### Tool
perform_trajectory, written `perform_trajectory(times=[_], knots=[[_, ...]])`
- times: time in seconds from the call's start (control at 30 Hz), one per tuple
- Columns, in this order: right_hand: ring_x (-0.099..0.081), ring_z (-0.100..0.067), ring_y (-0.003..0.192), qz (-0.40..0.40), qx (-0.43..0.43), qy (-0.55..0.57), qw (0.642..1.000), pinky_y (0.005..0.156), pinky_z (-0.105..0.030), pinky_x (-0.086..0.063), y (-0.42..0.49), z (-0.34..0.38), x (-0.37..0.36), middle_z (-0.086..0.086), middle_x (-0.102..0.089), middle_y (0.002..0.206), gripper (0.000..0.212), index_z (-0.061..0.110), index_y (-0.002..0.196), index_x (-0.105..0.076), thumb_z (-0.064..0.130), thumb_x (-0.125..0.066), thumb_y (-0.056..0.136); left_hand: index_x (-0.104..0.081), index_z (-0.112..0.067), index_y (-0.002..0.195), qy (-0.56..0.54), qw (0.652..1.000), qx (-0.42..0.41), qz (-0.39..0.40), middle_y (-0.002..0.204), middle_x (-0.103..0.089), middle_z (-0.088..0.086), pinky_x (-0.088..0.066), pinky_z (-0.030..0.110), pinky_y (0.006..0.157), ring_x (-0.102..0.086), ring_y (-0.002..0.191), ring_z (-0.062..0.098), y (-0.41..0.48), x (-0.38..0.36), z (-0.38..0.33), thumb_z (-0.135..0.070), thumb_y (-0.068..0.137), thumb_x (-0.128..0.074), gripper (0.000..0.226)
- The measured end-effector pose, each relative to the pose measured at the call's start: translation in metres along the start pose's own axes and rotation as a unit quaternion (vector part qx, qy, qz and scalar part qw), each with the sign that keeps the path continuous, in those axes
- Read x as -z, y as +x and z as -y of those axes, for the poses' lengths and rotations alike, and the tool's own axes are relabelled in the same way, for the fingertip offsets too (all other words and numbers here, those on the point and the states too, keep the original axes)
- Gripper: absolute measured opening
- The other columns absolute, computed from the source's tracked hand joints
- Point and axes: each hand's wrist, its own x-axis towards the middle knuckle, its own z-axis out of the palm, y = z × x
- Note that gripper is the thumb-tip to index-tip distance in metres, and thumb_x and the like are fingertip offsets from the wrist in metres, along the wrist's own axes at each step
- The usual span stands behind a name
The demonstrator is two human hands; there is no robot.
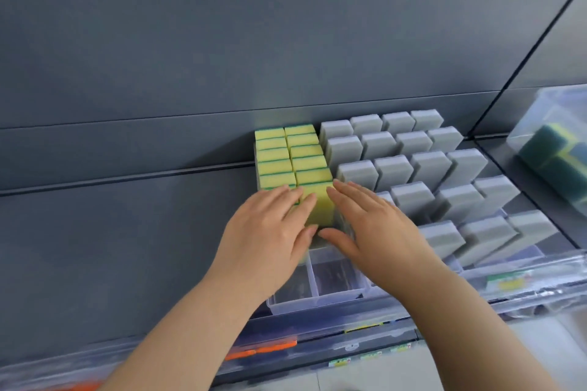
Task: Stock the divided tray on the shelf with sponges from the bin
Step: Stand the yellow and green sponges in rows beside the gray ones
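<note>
A clear divided tray [336, 294] stands on the dark shelf, its front compartments bare. Two rows of yellow-and-green sponges [290, 154] stand upright in its back part. My left hand [270, 232] and my right hand [371, 225] lie with straight fingers against the frontmost yellow sponge [320, 208], the left hand on its left side and top, the right hand on its right side. The thumbs nearly meet in front of it. A clear bin [546, 124] at the far right holds more yellow-and-green sponges [552, 152].
Several rows of grey sponges [419, 165] stand upright in trays to the right of the yellow ones. The dark shelf [127, 219] stretches to the left. A clear price rail [524, 282] with labels runs along the shelf's front edge.
</note>
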Motion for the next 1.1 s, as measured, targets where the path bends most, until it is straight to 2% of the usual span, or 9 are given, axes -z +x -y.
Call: perform_trajectory(times=[0.17, 0.3, 0.4, 0.57, 0.67, 0.8, 0.9, 1.0, 1.1], knots=[[-0.017, -0.008, 0.14, -0.079, -0.066, 0.006, 0.995, 0.111, -0.024, -0.016, -0.057, -0.052, 0.036, 0.009, -0.024, 0.151, 0.062, 0.024, 0.143, -0.03, 0.053, -0.039, 0.089, -0.061, -0.011, 0.122, -0.014, 0.999, -0.019, -0.022, 0.12, -0.063, 0.008, -0.046, 0.04, 0.094, -0.059, 0.11, 0.026, 0.026, 0.004, -0.067, -0.035, 0.091, -0.043, 0.043], [-0.033, -0.011, 0.134, -0.119, -0.122, 0.009, 0.985, 0.107, -0.029, -0.03, -0.137, -0.114, 0.058, 0.007, -0.04, 0.143, 0.055, 0.021, 0.137, -0.042, 0.049, -0.045, 0.089, -0.064, -0.012, 0.119, -0.044, 0.996, -0.056, -0.052, 0.113, -0.066, 0.006, -0.049, 0.036, 0.088, -0.062, 0.103, 0.023, 0.04, -0.01, -0.162, -0.034, 0.089, -0.043, 0.042], [-0.042, -0.014, 0.126, -0.113, -0.172, 0.026, 0.978, 0.1, -0.029, -0.036, -0.203, -0.166, 0.067, 0.007, -0.05, 0.135, 0.047, 0.021, 0.131, -0.049, 0.044, -0.049, 0.09, -0.069, -0.012, 0.11, -0.077, 0.993, -0.075, -0.05, 0.101, -0.07, 0.004, -0.053, 0.033, 0.074, -0.066, 0.09, 0.022, 0.05, -0.03, -0.247, -0.032, 0.086, -0.045, 0.039], [-0.034, -0.008, 0.13, -0.067, -0.247, 0.004, 0.967, 0.1, -0.024, -0.031, -0.311, -0.248, 0.075, 0.015, -0.04, 0.14, 0.047, 0.031, 0.134, -0.042, 0.05, -0.041, 0.092, -0.072, -0.013, 0.101, -0.115, 0.988, -0.098, -0.017, 0.092, -0.071, 0.0, -0.053, 0.029, 0.065, -0.067, 0.081, 0.02, 0.058, -0.071, -0.359, -0.024, 0.079, -0.067, 0.025], [-0.039, -0.005, 0.125, -0.082, -0.274, 0.016, 0.958, 0.098, -0.023, -0.036, -0.354, -0.294, 0.092, 0.019, -0.041, 0.138, 0.045, 0.035, 0.133, -0.041, 0.051, -0.041, 0.091, -0.072, -0.016, 0.103, -0.105, 0.988, -0.109, -0.004, 0.091, -0.07, -0.005, -0.051, 0.027, 0.068, -0.066, 0.082, 0.017, 0.076, -0.083, -0.403, -0.033, 0.083, -0.049, 0.035], [-0.043, -0.006, 0.121, -0.122, -0.272, 0.029, 0.954, 0.094, -0.023, -0.037, -0.363, -0.333, 0.115, 0.016, -0.047, 0.133, 0.043, 0.033, 0.13, -0.047, 0.047, -0.047, 0.089, -0.069, -0.014, 0.111, -0.092, 0.991, -0.09, -0.032, 0.102, -0.07, 0.001, -0.051, 0.036, 0.082, -0.065, 0.092, 0.023, 0.109, -0.086, -0.415, -0.036, 0.086, -0.043, 0.042], [-0.043, -0.006, 0.12, -0.139, -0.252, 0.03, 0.957, 0.094, -0.021, -0.035, -0.346, -0.384, 0.139, 0.015, -0.048, 0.132, 0.044, 0.031, 0.13, -0.047, 0.048, -0.047, 0.089, -0.065, -0.014, 0.117, -0.076, 0.992, -0.075, -0.061, 0.109, -0.068, 0.003, -0.048, 0.037, 0.086, -0.063, 0.101, 0.023, 0.16, -0.095, -0.429, -0.038, 0.089, -0.04, 0.045], [-0.042, -0.005, 0.121, -0.145, -0.219, 0.018, 0.965, 0.095, -0.019, -0.033, -0.317, -0.433, 0.164, 0.015, -0.047, 0.133, 0.047, 0.031, 0.13, -0.047, 0.05, -0.045, 0.088, -0.064, -0.012, 0.118, -0.087, 0.989, -0.057, -0.106, 0.11, -0.068, 0.004, -0.049, 0.039, 0.083, -0.062, 0.101, 0.025, 0.215, -0.112, -0.433, -0.037, 0.089, -0.041, 0.044], [-0.042, -0.004, 0.12, -0.162, -0.212, 0.007, 0.964, 0.091, -0.017, -0.031, -0.289, -0.482, 0.192, 0.017, -0.048, 0.131, 0.047, 0.033, 0.129, -0.048, 0.051, -0.047, 0.086, -0.064, -0.014, 0.117, -0.081, 0.985, -0.046, -0.143, 0.107, -0.068, 0.003, -0.051, 0.036, 0.074, -0.063, 0.096, 0.024, 0.272, -0.132, -0.437, -0.035, 0.088, -0.044, 0.041]])
